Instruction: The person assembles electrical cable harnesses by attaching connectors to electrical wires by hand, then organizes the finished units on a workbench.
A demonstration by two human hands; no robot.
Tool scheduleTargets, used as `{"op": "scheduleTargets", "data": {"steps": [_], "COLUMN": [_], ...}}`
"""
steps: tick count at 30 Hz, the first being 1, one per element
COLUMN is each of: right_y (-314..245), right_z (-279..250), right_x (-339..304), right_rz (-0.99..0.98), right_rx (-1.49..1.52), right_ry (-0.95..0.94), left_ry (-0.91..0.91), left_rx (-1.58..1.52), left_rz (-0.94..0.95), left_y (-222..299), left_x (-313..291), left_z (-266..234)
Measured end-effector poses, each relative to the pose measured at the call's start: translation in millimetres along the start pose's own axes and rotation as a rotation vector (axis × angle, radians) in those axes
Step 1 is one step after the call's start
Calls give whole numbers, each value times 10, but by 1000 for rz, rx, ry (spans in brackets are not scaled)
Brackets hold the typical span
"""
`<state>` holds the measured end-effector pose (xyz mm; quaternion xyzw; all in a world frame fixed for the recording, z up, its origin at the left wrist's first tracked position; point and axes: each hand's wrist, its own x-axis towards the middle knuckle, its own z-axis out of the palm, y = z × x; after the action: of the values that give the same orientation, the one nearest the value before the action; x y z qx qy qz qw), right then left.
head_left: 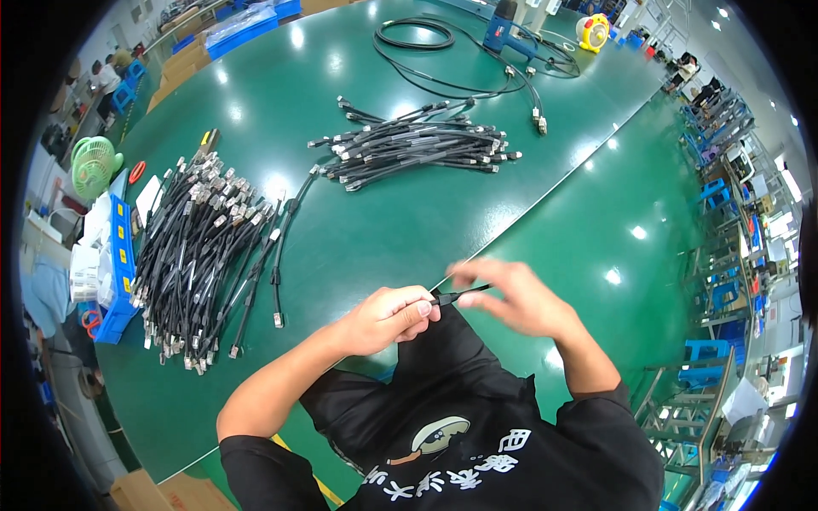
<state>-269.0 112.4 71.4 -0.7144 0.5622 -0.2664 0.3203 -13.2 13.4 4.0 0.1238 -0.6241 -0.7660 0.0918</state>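
Near the table's front edge, my left hand point(394, 318) is closed around a short black cable point(446, 299), whose thicker sleeve sticks out past the thumb. My right hand point(515, 298) is beside it, blurred by motion, thumb and fingers apart around the cable's thin far part. Whether the palm touches the cable cannot be made out. On the left of the table lies a large pile of short black cables point(200, 255) with clear metal-edged plugs. Another bundle of such cables point(413, 145) lies farther back. A few single cables point(277, 260) lie beside the large pile.
A blue bin point(121, 264) with white items stands at the left edge, near a green fan point(94, 166) and red-handled scissors point(137, 173). Coiled long cable point(417, 34), a blue heat gun point(504, 32) and a yellow toy-like object point(593, 32) are at the back. Shelving and blue stools point(707, 351) stand right.
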Motion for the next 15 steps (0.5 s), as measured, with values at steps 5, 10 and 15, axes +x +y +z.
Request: {"op": "scheduleTargets", "data": {"steps": [5,10,15], "right_y": [14,34,58], "right_z": [102,81,169], "right_x": [75,87,84], "right_rz": [142,134,79], "right_rx": [176,129,36], "right_ry": [-140,-56,-44], "left_ry": [164,143,145], "left_rx": [9,292,326], "left_rz": [-157,82,83], "left_y": [160,97,69], "left_x": [-36,-21,-16], "left_z": [-24,-186,-155]}}
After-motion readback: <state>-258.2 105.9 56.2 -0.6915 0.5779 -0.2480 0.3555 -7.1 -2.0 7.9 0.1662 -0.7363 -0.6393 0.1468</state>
